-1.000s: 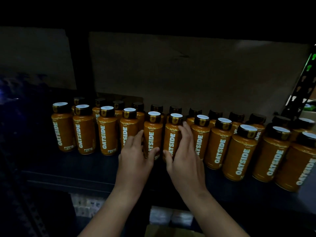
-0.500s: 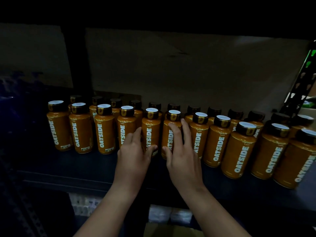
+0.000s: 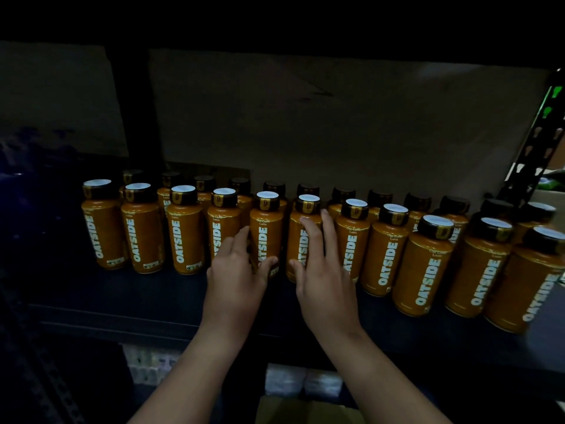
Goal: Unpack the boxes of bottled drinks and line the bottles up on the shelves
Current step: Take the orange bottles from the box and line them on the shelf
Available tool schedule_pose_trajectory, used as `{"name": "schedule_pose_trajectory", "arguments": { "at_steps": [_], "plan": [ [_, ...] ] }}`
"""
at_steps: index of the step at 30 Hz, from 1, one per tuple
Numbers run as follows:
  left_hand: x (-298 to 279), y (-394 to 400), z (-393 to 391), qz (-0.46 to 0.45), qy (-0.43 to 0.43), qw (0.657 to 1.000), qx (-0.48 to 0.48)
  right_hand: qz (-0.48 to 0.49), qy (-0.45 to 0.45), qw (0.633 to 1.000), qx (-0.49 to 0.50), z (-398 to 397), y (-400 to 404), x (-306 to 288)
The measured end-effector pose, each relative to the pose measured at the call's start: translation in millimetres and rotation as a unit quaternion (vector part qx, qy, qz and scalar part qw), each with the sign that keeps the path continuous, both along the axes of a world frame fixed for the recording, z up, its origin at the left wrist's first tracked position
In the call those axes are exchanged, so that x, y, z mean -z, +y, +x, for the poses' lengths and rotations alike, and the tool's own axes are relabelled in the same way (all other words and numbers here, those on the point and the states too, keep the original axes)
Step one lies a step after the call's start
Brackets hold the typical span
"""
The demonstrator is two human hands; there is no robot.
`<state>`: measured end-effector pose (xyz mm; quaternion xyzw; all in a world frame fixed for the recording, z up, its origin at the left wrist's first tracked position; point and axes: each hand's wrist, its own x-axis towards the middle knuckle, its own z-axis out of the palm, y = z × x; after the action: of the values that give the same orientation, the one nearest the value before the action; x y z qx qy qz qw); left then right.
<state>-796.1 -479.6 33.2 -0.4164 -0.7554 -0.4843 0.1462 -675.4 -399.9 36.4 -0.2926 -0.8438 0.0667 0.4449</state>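
Note:
Orange Oatside bottles with black caps stand in two rows on a dark shelf (image 3: pixel 122 304). My left hand (image 3: pixel 237 280) holds one front-row bottle (image 3: pixel 265 237), fingers on its left side and thumb across its lower front. My right hand (image 3: pixel 325 280) cups the neighbouring bottle (image 3: pixel 298 240), thumb at its lower left and fingers stretched up its front. Both bottles stand upright on the shelf. The back-row bottles (image 3: pixel 307 189) are mostly hidden behind the front row.
Brown cardboard (image 3: pixel 351 127) closes the back of the shelf. A black perforated upright (image 3: pixel 538 142) stands at the right end, and a dark post (image 3: pixel 134 111) at the back left. Pale packs (image 3: pixel 302 381) and a cardboard box (image 3: pixel 305 413) sit below the shelf.
Both hands stay on the same two bottles. My right fingers have slid from the bottle's right side onto its front and straightened. The view has shifted slightly.

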Motion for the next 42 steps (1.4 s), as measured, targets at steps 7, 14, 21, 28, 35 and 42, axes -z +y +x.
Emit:
{"name": "schedule_pose_trajectory", "arguments": {
  "at_steps": [7, 14, 21, 28, 35, 42],
  "plan": [
    [0, 0, -1, 0.006, -0.01, 1.0, 0.01, 0.002, -0.003, 1.0, 0.005, 0, -1, 1],
    [0, -2, 0, 0.009, -0.012, 1.0, 0.017, -0.001, -0.003, 1.0, -0.001, 1, -1, 1],
    [0, -4, 0, 0.009, -0.008, 1.0, 0.007, -0.003, -0.009, 1.0, -0.01, 3, -3, 1],
    [-9, -9, 16, 0.057, 0.052, 0.997, -0.005, 0.007, 0.052, 0.999, -0.016, 41, -6, -8],
    [-64, 29, 66, 0.046, 0.199, 0.97, 0.132, 0.108, -0.042, 0.97, 0.213, 108, 25, -64],
    [-106, 74, 93, -0.212, 0.352, 0.911, 0.047, 0.002, -0.215, 0.968, 0.133, 125, 68, -100]
  ]
}}
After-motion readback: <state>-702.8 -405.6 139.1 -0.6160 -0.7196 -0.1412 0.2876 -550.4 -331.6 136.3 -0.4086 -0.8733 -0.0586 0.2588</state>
